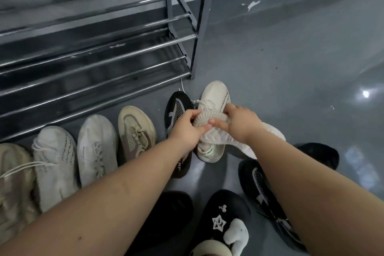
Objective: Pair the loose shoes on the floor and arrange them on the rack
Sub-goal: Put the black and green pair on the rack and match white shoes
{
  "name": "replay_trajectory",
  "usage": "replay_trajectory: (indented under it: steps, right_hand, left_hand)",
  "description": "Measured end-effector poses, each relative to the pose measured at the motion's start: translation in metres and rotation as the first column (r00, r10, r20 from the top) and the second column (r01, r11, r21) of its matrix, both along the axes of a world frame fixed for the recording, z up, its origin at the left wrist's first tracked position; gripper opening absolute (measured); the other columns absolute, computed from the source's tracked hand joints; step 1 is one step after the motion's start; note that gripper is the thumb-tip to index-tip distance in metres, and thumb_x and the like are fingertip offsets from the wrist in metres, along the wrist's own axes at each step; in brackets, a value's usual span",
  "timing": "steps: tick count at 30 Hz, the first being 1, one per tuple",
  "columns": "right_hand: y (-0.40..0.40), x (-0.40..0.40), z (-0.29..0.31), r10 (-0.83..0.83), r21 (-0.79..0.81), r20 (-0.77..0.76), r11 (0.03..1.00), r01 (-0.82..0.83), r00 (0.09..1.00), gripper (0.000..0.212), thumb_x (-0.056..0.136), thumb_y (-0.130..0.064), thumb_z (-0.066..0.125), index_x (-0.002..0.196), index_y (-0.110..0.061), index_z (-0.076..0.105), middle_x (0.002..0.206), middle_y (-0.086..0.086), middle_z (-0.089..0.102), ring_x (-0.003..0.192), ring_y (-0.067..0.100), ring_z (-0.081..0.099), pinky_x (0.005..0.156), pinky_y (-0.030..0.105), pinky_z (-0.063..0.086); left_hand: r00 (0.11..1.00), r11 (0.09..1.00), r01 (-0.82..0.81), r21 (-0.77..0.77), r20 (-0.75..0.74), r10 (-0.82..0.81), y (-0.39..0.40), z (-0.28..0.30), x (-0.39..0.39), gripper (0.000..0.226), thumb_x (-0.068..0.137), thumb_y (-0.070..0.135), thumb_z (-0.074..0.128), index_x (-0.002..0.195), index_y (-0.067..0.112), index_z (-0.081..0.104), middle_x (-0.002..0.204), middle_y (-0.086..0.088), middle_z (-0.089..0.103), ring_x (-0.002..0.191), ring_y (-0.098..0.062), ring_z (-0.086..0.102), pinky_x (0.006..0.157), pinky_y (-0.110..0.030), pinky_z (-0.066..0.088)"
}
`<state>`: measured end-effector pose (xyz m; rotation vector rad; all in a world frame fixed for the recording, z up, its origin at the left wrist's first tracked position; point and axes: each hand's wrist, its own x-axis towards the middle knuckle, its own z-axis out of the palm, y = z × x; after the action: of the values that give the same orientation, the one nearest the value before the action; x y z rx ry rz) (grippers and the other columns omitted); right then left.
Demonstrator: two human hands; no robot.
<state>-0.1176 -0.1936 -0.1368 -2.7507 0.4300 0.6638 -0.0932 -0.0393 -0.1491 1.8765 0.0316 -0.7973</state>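
We grip a white knit shoe with both hands, left hand and right hand, holding it over its cream mate to pair them.

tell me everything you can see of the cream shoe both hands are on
The cream shoe is a knit-looking sneaker with off-white laces, a line of dark lettering along its right side and a small green mark at the heel. It stands on the grey floor, toe toward the rack, beside a black shoe. The left hand and right hand grip its ribbed collar, stretching it. A white shoe lies close behind.
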Motion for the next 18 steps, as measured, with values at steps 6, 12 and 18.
replay_trajectory:
  steps: [6,12,18]
  right_hand:
    - [0.069,0.003,0.049,-0.010,0.116,0.231,0.993,-0.017,0.973,0.061,0.082,-0.067,0.047,0.111,-0.014,0.054,0.101,0.009,0.062,0.098,0.030,0.057,0.083,0.038,0.045]
    - [0.163,-0.001,0.104,0.052,0.279,0.288,0.951,-0.136,0.956,0.057,0.084,-0.063,0.049,0.112,-0.015,0.051,0.100,0.005,0.054,0.100,0.027,0.055,0.085,0.038,0.043]
    - [0.231,-0.016,0.143,0.025,0.224,0.249,0.971,-0.083,0.968,0.081,0.087,-0.070,0.032,0.150,-0.021,0.019,0.151,0.015,0.028,0.137,0.033,0.033,0.112,0.044,0.028]
  left_hand:
    - [0.986,0.986,-0.132,-0.106,0.089,0.141,0.079,0.051,0.000,0.053,0.081,0.016,0.071,0.130,0.018,0.050,0.122,-0.004,0.060,0.115,-0.019,0.057,0.102,-0.037,0.046]
    - [0.953,0.968,-0.219,-0.124,0.184,0.239,0.182,0.110,-0.010,0.044,0.077,0.021,0.075,0.118,0.013,0.060,0.115,-0.005,0.066,0.109,-0.022,0.063,0.099,-0.043,0.049]
    - [0.861,0.957,-0.288,-0.041,0.426,0.278,0.245,0.150,-0.035,0.044,0.077,0.022,0.075,0.117,0.015,0.059,0.111,-0.001,0.062,0.104,-0.017,0.061,0.095,-0.036,0.050]
